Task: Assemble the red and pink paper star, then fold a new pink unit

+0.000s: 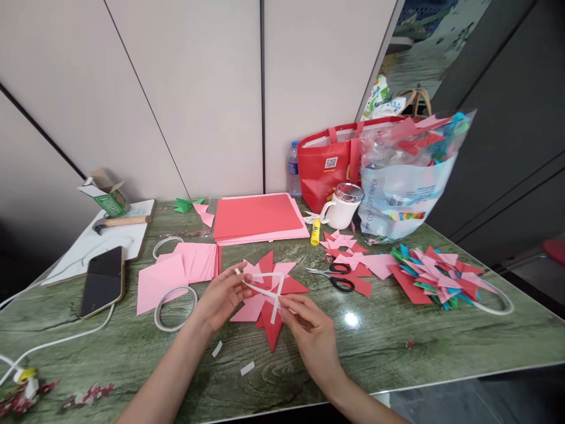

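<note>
A narrow white strip [274, 312], which looks like tape or its backing, runs bent between my two hands. My left hand [222, 297] pinches it at the upper left, fingertips closed. Lower on the right, my right hand [311, 335] has thumb and fingers closed on the strip. Directly beneath lies a star-shaped piece of folded red and pink paper [293, 286] on the table, partly covered by my hands and the strip. Two short white scraps, one of them a small piece [248, 368], rest on the tabletop nearer me.
Pink squares [161, 280], a tape roll [156, 318] and a phone [103, 282] lie left. Scissors [343, 284], a glue stick [315, 232] and layered paper stars [441, 277] are right. Behind stand a white mug [341, 213], red bag [318, 176] and plastic bag [397, 206].
</note>
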Motion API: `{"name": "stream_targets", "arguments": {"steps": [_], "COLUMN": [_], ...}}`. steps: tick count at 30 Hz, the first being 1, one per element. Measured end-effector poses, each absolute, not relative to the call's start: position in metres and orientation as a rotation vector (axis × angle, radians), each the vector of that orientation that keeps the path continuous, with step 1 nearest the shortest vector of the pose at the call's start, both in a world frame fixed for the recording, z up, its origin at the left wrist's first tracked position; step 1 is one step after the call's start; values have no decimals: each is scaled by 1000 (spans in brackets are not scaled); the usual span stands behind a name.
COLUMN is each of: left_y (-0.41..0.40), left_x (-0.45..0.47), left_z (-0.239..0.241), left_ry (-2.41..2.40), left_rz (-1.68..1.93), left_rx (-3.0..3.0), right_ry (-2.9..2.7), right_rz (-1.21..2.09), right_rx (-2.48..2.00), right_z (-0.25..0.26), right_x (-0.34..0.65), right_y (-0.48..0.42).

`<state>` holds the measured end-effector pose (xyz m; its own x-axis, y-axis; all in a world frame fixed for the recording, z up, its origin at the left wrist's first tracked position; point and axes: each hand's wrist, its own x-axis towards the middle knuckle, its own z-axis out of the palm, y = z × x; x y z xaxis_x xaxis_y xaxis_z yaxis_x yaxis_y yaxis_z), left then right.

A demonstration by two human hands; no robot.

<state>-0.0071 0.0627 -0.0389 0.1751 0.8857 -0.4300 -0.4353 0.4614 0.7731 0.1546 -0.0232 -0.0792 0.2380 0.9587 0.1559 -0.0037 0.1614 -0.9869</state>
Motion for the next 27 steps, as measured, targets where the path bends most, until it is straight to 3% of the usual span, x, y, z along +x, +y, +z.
{"name": "stream_targets", "arguments": {"steps": [11, 18, 27], "left_y": [52, 63, 99], "left_x": [-9, -17, -14], "left_z": [-28, -46, -67], "left_ry": [930, 1243, 1438], "left_rz": [1040, 1150, 1028], "left_rx": [421, 913, 1749], "right_ry": [-1206, -1351, -1668], "right_rz": [676, 535, 164], "right_rx": [-1280, -1277, -1388], "right_z": [-80, -81, -88], "right_x": [162, 161, 152], "right_y": [-17, -18, -17]}}
